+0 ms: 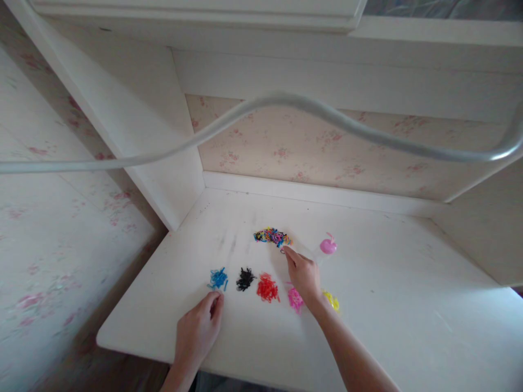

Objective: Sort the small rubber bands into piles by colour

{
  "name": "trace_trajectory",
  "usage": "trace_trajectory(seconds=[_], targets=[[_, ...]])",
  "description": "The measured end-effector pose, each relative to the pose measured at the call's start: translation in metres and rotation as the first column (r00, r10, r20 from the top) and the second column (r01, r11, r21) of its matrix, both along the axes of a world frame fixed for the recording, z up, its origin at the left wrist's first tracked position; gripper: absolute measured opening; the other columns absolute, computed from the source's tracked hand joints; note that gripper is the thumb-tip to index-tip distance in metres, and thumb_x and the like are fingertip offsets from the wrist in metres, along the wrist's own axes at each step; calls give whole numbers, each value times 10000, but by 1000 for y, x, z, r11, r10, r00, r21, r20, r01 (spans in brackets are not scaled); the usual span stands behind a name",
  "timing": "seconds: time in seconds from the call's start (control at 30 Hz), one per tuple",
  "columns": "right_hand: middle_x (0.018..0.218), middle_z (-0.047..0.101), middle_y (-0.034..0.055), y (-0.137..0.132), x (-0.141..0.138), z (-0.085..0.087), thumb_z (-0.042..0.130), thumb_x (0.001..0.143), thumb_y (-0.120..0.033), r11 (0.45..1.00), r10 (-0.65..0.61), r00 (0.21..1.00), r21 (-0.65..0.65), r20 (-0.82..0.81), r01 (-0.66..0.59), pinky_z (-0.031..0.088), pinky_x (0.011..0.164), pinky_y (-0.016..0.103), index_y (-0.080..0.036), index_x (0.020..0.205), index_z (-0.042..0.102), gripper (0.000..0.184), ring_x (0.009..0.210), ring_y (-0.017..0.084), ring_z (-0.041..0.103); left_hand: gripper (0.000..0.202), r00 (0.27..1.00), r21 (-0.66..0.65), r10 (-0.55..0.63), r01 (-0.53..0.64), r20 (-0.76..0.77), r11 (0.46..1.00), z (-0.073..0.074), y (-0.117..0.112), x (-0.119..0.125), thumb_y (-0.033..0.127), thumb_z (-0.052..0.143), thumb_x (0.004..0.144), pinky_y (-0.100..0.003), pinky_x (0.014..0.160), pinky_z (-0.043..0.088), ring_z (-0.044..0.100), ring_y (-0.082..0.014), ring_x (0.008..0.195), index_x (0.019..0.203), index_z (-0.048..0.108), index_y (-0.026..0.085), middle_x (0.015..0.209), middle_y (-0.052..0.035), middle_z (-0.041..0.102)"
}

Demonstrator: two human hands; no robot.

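A heap of mixed-colour small rubber bands (272, 236) lies toward the back of the white desk. At its near right edge, my right hand (303, 272) is closed in a pinch, with a small dark rubber band (282, 251) at the fingertips. My left hand (200, 322) rests closed on the desk, just in front of the blue rubber bands (218, 279); whatever its fingers hold is hidden. Between the hands are piles of black bands (245, 279) and red bands (268, 288). My right wrist and forearm partly cover the pink bands (295, 299) and yellow bands (331, 300).
A pink round object (328, 245) with a tied-looking top stands right of my right hand. A pale curved cable or tube (281, 99) crosses the view above the desk (400, 321). White panels and a cupboard (204, 13) enclose the back and left.
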State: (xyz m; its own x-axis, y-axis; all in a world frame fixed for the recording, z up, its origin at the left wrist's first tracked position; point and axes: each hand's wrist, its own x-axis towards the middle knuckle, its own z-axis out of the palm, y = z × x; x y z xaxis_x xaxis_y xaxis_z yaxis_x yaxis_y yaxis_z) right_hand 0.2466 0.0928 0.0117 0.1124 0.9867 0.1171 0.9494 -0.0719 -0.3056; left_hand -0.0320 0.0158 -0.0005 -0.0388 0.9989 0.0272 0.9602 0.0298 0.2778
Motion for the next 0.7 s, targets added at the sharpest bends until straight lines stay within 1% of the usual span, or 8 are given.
trace_trajectory(seconds=[0.17, 0.3, 0.4, 0.47, 0.57, 0.7], targets=[[831, 717, 24, -27, 17, -3, 306, 984, -313, 995, 46, 998, 94, -39, -43, 395, 651, 168, -270, 1236, 625, 408, 686, 104, 637, 217, 1000, 21, -12, 12, -9, 1000, 0, 0, 0, 391, 455, 925, -200, 533, 362, 690, -145, 662, 963, 647, 296, 800, 35, 747], [710, 691, 25, -58, 37, -4, 332, 980, -303, 972, 115, 992, 212, -46, -103, 388, 615, 174, -245, 1201, 656, 397, 592, 90, 596, 208, 1000, 6, -15, 15, -24, 1000, 0, 0, 0, 385, 459, 925, -199, 531, 362, 691, -145, 656, 968, 641, 295, 796, 41, 747], [644, 670, 21, -84, 55, -8, 350, 978, -328, 969, 110, 993, 226, -35, -99, 392, 584, 191, -229, 1187, 667, 393, 546, 94, 573, 206, 999, -13, -13, 13, -34, 1000, 0, 1, 0, 381, 456, 926, -204, 523, 355, 692, -149, 658, 976, 637, 296, 798, 44, 745], [676, 691, 26, -99, 68, -12, 359, 974, -348, 975, 80, 996, 210, -44, -69, 409, 578, 195, -233, 1170, 677, 390, 560, 97, 590, 210, 999, -21, -10, 10, -42, 1000, 0, 0, 0, 386, 451, 928, -208, 522, 354, 695, -156, 666, 981, 635, 300, 807, 47, 745], [802, 736, 37, -116, 82, -23, 367, 964, -370, 987, 13, 998, 161, -62, -2, 452, 591, 194, -255, 1144, 691, 388, 618, 107, 644, 208, 999, -24, -8, 7, -54, 1000, -1, 0, 1, 395, 459, 922, -212, 527, 356, 699, -162, 678, 987, 634, 303, 826, 47, 746], [953, 745, 28, -126, 90, -36, 381, 953, -362, 993, -9, 997, 116, -71, 17, 504, 623, 193, -263, 1130, 697, 375, 673, 122, 694, 219, 998, -31, 3, -5, -63, 1000, -1, 0, 2, 410, 455, 921, -216, 527, 355, 698, -167, 681, 993, 633, 305, 836, 39, 747]])
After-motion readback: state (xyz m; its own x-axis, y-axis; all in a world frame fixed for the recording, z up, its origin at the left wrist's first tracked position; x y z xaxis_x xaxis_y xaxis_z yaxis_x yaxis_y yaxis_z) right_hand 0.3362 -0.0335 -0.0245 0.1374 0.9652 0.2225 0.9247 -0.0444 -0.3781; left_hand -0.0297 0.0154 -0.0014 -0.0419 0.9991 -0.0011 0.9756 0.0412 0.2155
